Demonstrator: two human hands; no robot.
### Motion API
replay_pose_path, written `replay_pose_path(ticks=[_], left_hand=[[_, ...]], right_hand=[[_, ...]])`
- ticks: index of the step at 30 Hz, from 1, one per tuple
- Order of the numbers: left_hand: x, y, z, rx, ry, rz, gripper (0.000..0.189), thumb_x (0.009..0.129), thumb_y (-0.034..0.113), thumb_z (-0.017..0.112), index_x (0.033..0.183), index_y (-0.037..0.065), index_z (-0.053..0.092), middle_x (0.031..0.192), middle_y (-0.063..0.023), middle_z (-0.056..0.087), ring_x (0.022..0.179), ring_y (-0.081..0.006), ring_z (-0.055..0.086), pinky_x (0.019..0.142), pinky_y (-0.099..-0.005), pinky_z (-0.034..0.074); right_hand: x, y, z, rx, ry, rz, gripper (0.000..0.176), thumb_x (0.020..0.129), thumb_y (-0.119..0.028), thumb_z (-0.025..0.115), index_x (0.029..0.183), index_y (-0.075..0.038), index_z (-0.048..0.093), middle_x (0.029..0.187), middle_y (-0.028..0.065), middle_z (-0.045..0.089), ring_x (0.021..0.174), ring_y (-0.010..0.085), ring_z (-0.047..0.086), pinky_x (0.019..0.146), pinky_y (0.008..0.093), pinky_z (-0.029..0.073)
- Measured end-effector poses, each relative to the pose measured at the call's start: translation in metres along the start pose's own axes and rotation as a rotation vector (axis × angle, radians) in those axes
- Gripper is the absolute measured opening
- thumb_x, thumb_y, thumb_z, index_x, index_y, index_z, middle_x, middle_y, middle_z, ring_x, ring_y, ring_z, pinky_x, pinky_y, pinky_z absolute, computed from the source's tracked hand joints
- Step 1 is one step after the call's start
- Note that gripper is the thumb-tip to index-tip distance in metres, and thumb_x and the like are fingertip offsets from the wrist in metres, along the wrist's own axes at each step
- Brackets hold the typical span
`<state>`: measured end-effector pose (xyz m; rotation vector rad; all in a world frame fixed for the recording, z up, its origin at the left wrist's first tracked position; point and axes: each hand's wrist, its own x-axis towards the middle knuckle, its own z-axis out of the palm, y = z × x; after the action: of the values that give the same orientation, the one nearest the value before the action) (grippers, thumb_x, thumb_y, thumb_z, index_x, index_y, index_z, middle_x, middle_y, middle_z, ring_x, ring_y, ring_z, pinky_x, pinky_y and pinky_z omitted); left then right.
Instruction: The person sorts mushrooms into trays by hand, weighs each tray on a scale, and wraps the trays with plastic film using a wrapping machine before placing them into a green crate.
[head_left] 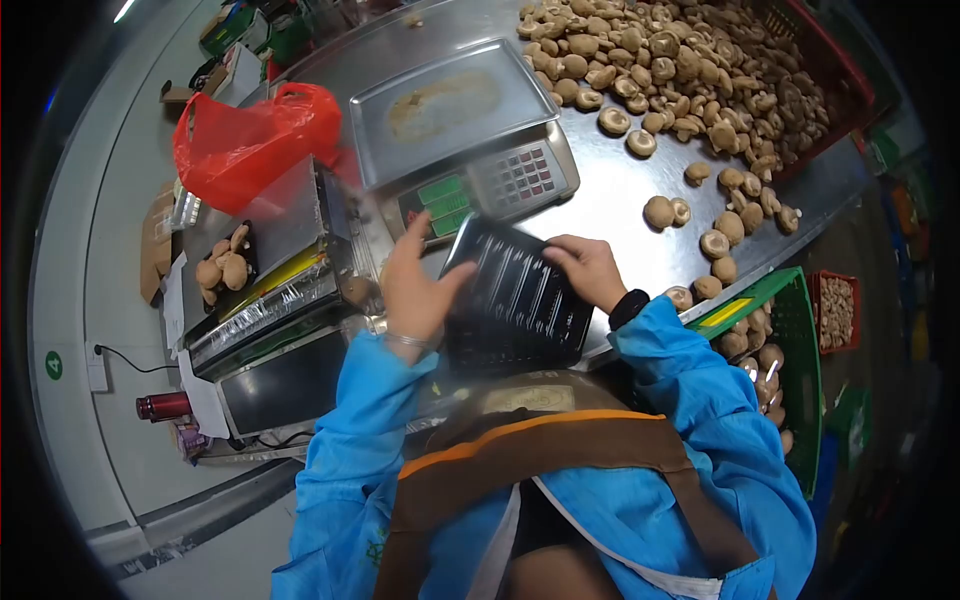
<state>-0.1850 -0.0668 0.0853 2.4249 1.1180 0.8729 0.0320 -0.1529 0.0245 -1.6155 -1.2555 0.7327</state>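
Note:
A black plastic tray with ridges is tilted in front of my body, slightly blurred. My right hand grips its upper right edge between thumb and fingers. On the tray's left side, my left hand has its thumb and fingers spread, with nothing between them. Just beyond the tray stands a weighing scale with a keypad, a green display and a bare metal pan. Brown mushrooms lie heaped on the metal table to the right of the scale, and several loose ones lie nearer to me.
A red plastic bag and a wrapping machine are on the left, with mushrooms in a small dark tray on top. A green crate of mushrooms stands at the right table edge. A red crate is behind the heap.

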Motion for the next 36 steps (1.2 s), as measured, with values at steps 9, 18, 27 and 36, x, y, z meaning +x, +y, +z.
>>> replay_pose_path(ticks=[9, 18, 27, 36], left_hand=[[0.022, 0.04, -0.004, 0.24, -0.292, 0.704, 0.051, 0.053, 0.015, 0.076, 0.1, 0.007, 0.057, 0.101, -0.0087, 0.055, 0.1, -0.0279, 0.051, 0.097, -0.0452, 0.032], [0.067, 0.036, -0.016, -0.749, -0.133, -0.035, 0.095, 0.056, 0.037, 0.082, 0.133, 0.008, 0.033, 0.123, -0.0108, 0.044, 0.114, -0.0242, 0.042, 0.098, -0.0369, 0.032], [0.037, 0.044, -0.024, -0.832, -0.553, -0.188, 0.052, 0.074, 0.036, 0.068, 0.115, 0.009, 0.054, 0.11, -0.0035, 0.052, 0.099, -0.014, 0.049, 0.087, -0.0283, 0.039], [0.04, 0.055, -0.05, -0.681, -0.496, -0.007, 0.065, 0.07, 0.049, 0.069, 0.12, 0.011, 0.053, 0.104, -0.0058, 0.052, 0.098, -0.0176, 0.049, 0.086, -0.0294, 0.039]], right_hand=[[0.0, 0.012, -0.012, 0.119, -0.071, 0.224, 0.023, 0.084, -0.018, 0.058, 0.09, 0.004, 0.063, 0.069, 0.0105, 0.062, 0.064, 0.0141, 0.056, 0.062, 0.0281, 0.045], [-0.025, -0.036, 0.026, 0.94, -0.201, 0.565, 0.017, 0.091, -0.015, 0.049, 0.1, -0.005, 0.058, 0.073, -0.0006, 0.055, 0.065, 0.0059, 0.053, 0.057, 0.0213, 0.044], [-0.033, -0.058, 0.013, 0.63, -0.276, 0.341, 0.023, 0.088, -0.018, 0.054, 0.103, -0.001, 0.056, 0.08, 0.0017, 0.057, 0.073, 0.0074, 0.054, 0.063, 0.0217, 0.045], [-0.031, -0.14, -0.029, 0.525, -0.368, 0.13, 0.023, 0.078, -0.008, 0.068, 0.096, 0.005, 0.063, 0.076, 0.0034, 0.062, 0.069, 0.0061, 0.056, 0.062, 0.0181, 0.046]])
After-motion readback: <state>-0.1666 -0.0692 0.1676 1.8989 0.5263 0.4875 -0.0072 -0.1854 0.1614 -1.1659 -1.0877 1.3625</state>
